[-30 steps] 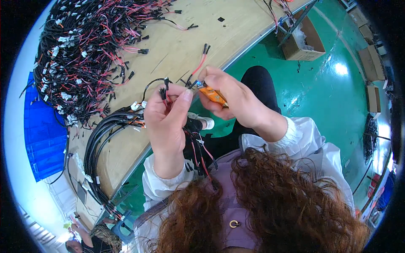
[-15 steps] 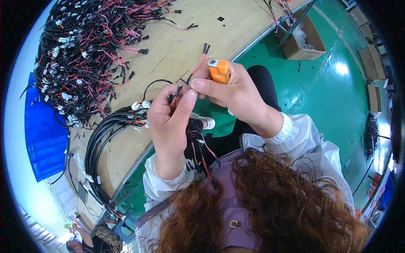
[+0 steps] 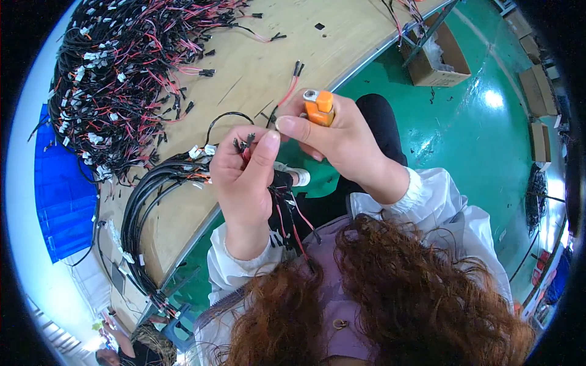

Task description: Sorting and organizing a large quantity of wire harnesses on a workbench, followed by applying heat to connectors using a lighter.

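My left hand point(image 3: 244, 183) is closed round a cable bundle point(image 3: 282, 196). Its red and black leads hang below the palm, and black tips poke out between thumb and fingers. My right hand point(image 3: 342, 140) curls round an orange lighter point(image 3: 319, 110) with its metal top facing up; no flame shows. Thumb and forefinger of that hand also pinch near a red-and-black wire point(image 3: 287, 94), whose black ends point up over the table. Both thumb tips nearly meet, and the exact spot where the wire is held is hidden.
A large heap of black and red wire harnesses point(image 3: 116, 79) covers the left of the wooden table point(image 3: 268, 55). A black cable bundle point(image 3: 137, 213) curves along its near edge. Cardboard boxes point(image 3: 439, 76) stand on the green floor to the right. Another person point(image 3: 125, 351) is at lower left.
My hands have shifted only slightly. The right hand with the lighter has moved a little right and down; the black tips in the left hand show at a different angle.
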`<action>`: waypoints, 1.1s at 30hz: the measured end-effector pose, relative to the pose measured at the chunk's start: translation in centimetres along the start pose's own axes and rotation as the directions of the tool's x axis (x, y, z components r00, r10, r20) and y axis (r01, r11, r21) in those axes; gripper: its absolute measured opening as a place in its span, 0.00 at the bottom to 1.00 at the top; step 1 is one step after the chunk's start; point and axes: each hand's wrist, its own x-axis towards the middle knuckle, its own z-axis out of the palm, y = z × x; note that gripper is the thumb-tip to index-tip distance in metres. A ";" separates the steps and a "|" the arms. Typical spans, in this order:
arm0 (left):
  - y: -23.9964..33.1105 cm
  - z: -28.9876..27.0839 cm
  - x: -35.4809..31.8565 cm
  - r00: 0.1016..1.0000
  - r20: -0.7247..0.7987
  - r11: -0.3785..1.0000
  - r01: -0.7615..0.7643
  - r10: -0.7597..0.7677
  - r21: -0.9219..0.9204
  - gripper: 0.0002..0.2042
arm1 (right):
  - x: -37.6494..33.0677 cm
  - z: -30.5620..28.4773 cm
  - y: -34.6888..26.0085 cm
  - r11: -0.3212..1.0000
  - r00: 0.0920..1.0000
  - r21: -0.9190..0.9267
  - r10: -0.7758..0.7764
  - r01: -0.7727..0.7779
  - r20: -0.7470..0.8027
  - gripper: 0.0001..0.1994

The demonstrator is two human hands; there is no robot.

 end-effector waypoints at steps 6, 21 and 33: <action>0.1 0.1 -0.1 0.999 0.015 0.999 -0.043 0.042 0.030 0.02 | 0.0 0.2 0.0 0.996 0.999 0.089 -0.023 0.026 -0.028 0.07; 0.4 -0.5 -0.1 0.996 0.076 0.994 0.060 -0.053 -0.092 0.04 | -0.3 0.2 0.5 0.995 0.993 0.012 -0.100 0.099 0.057 0.05; 0.7 -1.1 0.3 0.982 0.104 0.977 0.169 -0.156 -0.133 0.06 | -0.1 -0.2 -0.2 0.972 0.993 0.234 -0.002 -0.025 0.114 0.10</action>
